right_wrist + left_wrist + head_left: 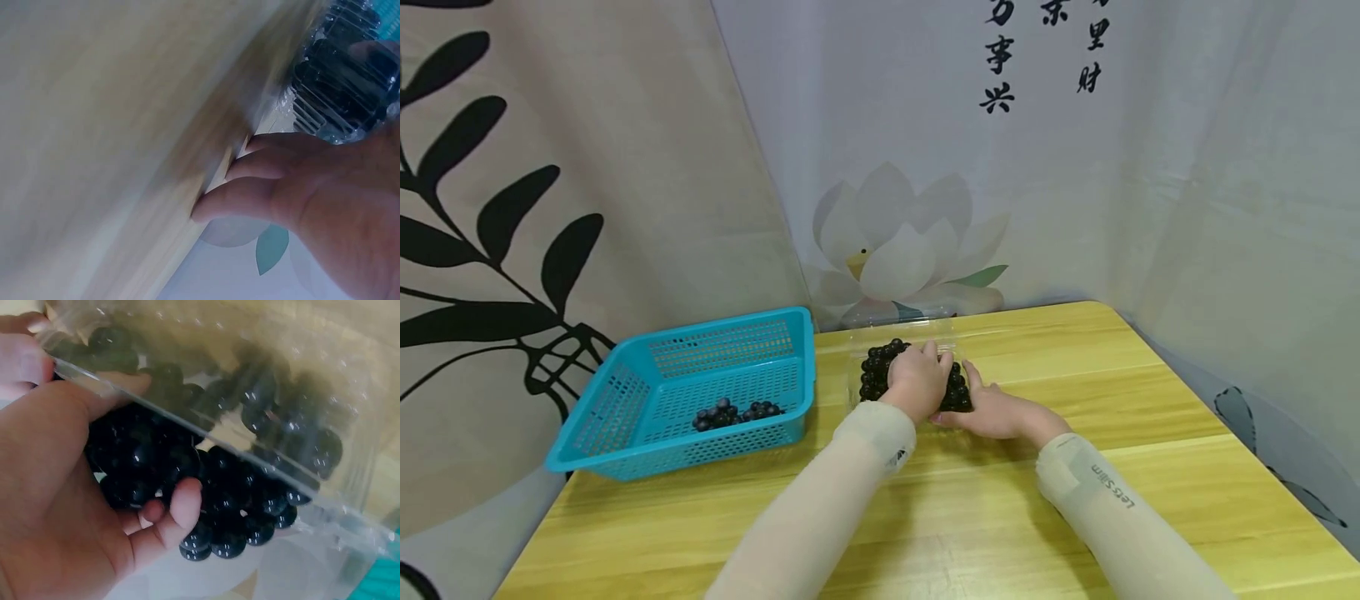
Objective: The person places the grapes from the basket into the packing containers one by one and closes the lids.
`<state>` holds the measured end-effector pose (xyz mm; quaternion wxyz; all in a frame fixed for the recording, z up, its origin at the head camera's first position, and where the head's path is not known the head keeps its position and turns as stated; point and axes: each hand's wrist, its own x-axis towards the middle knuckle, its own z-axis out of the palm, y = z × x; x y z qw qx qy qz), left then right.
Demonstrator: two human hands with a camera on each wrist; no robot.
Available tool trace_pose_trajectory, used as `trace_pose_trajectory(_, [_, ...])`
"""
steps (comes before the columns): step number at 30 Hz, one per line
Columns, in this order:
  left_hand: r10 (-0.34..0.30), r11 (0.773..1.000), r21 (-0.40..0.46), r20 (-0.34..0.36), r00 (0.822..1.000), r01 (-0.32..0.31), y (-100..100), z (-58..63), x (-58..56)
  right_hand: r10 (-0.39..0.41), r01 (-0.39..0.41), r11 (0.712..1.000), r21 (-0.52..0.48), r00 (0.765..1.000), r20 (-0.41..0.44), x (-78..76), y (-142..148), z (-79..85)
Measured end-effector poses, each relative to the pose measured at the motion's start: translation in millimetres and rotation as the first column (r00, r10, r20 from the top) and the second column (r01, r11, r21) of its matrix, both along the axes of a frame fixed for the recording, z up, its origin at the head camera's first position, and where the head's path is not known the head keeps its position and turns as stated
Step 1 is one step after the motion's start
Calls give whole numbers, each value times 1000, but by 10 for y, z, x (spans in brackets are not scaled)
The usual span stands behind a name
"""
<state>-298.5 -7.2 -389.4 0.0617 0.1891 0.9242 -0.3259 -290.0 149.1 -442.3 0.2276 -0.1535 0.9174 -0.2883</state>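
A bunch of dark, glossy grapes point(874, 373) sits in a clear plastic container point(856, 358) at the table's back edge. My left hand point(919, 379) reaches down into the container and grips the bunch. In the left wrist view, its fingers and thumb curl about the grapes point(228, 503), partly behind the clear wall point(287, 419). Against the container's right side rests my right hand point(992, 412), thumb at the near side. The right wrist view has its fingers point(250, 194) fairly straight, fingertips at the tabletop, beside the ribbed container point(312, 115).
A blue perforated basket point(681, 454) stands to the left of the container, with a small cluster of dark grapes point(730, 414) inside. The wooden table point(940, 517) ends just behind the container, where a printed curtain point(910, 125) hangs.
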Motion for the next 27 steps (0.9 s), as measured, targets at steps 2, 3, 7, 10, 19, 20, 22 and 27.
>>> trace_pose_trajectory(2, [-7, 999, 34, 7, 1000, 6, -28, 15, 2, 2, -2, 1000, 3, 1000, 1, -3, -6, -1])
trace_pose_trajectory(3, [-7, 997, 79, 15, 1000, 6, -55, 33, -2, 2, -2, 1000, 7, 1000, 2, -2, -10, 1])
trace_pose_trajectory(7, [-16, 943, 334, 56, 998, -4, -227, 152, -51, -5, 5, 1000, 21, 1000, 5, -5, -16, 4])
trace_pose_trajectory(10, [-16, 878, 478, 87, 996, -28, -389, 251, -86, -6, 6, 1000, 27, 1000, 1, -5, -11, 13])
trace_pose_trajectory(19, [140, 766, 592, 225, 964, -249, -743, 260, -188, -2, 2, 1000, 15, 1000, -9, -9, 15, 45])
trace_pose_trajectory(20, [156, 746, 605, 250, 956, -280, -770, 228, -203, 1, 0, 1000, 16, 1000, -12, -13, 17, 37])
trace_pose_trajectory(22, [177, 711, 627, 277, 944, -318, -814, 153, -231, 7, -7, 1000, 20, 1000, -13, -8, 16, 32])
trace_pose_trajectory(27, [167, 708, 643, 250, 954, -292, -883, 19, -288, 12, -12, 1000, 24, 1000, -12, 9, 11, 33])
